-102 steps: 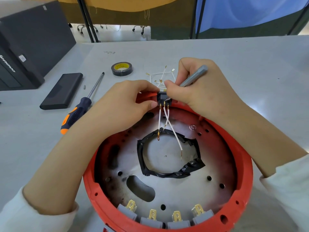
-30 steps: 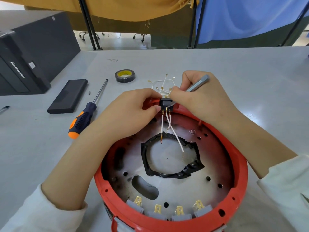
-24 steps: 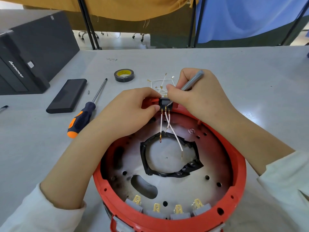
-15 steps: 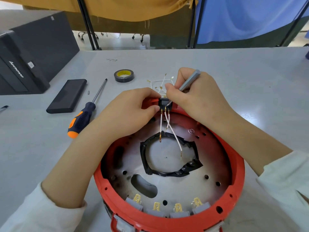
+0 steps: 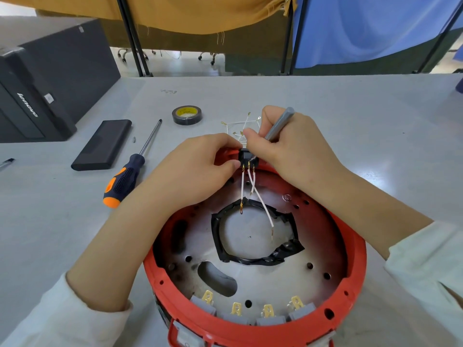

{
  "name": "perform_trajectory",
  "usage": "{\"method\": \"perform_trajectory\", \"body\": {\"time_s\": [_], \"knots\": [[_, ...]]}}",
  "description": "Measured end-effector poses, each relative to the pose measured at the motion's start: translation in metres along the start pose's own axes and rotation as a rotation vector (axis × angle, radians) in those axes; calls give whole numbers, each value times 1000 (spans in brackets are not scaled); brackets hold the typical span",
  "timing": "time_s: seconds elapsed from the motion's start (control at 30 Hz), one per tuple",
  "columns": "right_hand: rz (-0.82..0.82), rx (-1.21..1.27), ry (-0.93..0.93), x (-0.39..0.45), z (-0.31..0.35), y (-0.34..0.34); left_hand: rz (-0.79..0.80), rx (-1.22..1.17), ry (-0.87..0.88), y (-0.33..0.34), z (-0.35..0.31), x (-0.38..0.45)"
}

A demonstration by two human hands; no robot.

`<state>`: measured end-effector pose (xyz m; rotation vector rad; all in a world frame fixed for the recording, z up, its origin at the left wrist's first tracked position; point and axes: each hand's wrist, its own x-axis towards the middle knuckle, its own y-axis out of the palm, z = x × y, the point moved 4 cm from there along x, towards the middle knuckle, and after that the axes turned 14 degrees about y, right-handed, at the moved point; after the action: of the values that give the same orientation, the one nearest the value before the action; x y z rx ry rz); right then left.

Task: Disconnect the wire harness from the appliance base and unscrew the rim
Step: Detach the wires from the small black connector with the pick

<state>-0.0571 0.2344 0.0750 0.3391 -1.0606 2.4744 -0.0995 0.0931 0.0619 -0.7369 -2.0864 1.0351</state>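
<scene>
Wire harness [image 5: 253, 194] hangs below both grips: left hand [image 5: 198, 169] steadies the black connector [image 5: 247, 157], right hand [image 5: 288, 149] grasps a grey tool [image 5: 279, 123], seemingly prying; lever gently

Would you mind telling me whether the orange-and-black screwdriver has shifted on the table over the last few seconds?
No. The screwdriver lies beside the black case as before, shaft tip toward the tape roll; only the camera moved.

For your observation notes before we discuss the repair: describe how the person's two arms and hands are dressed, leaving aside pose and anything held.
Both hands, the left hand and the right hand, are bare: no gloves, rings or watch show. Each forearm is uncovered, with a pale off-white long sleeve pushed back towards the elbow, the left sleeve and the right sleeve. The cloth looks soft, plain and unmarked.
</scene>
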Motion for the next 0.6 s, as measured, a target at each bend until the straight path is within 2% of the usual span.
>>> {"method": "perform_trajectory", "body": {"time_s": [0.17,0.27,0.47,0.6], "knots": [[-24,-87,-90,-7,8,2,-2,0,-9,0,-1,-1],[-7,-42,-31,-2,4,2,5,0,-9,0,-2,-1],[136,132,111,16,0,7,2,-3,-12,1,0,0],[204,136,190,26,0,11,-3,-3,-11,1,2,0]]}}
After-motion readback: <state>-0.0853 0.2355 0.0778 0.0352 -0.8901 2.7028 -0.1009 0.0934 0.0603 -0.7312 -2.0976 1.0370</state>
